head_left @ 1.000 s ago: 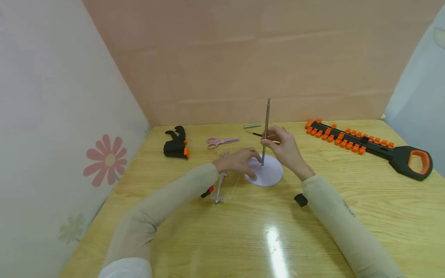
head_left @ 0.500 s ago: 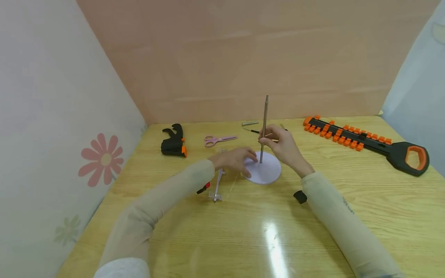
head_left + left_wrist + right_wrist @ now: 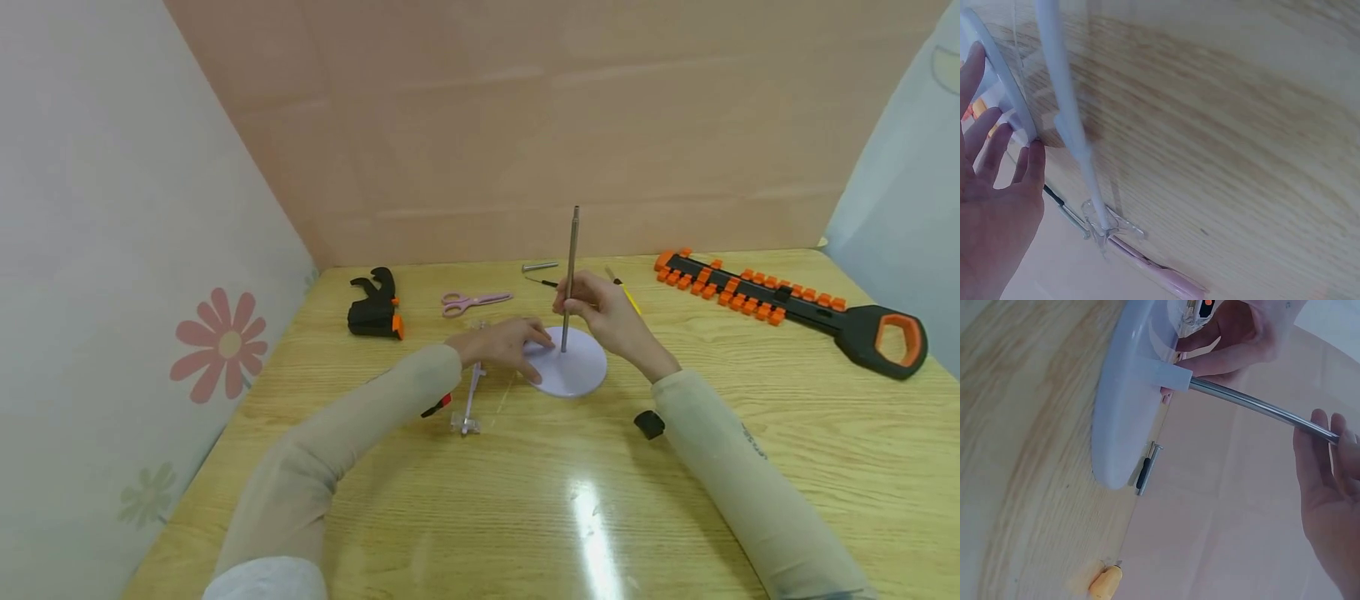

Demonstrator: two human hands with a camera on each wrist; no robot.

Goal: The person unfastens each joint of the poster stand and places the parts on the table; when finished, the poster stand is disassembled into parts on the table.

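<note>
Metal rod stands in its lavender base between two hands

The metal rod (image 3: 573,250) rises nearly upright, leaning slightly, from the middle of a round lavender base (image 3: 581,371) on the wood-grain table (image 3: 480,517). The right wrist view shows its lower end inside the raised socket (image 3: 1175,376) at the base's centre. The right hand (image 3: 603,315) pinches the rod above the base with thumb and fingertips. The left hand (image 3: 504,344) has its fingers spread, loosely bent, resting on the left part of the base and its rim.

Just left of the base, partly beneath the left forearm, lies a thin lilac bar (image 3: 472,396) with a clear plastic bracket (image 3: 465,424) at its near end. A red-and-black object (image 3: 437,406) peeks out beside that sleeve; a small black piece (image 3: 649,424) sits by the right sleeve.

Farther back are pink scissors (image 3: 476,303), a metal bolt (image 3: 540,267), a slim black-handled tool (image 3: 550,283) and, behind the right hand, a yellow-handled tool (image 3: 628,297). A black-and-orange clamp (image 3: 373,317) lies at the far left, a black-and-orange rack with a loop handle (image 3: 870,342) at the far right.
</note>
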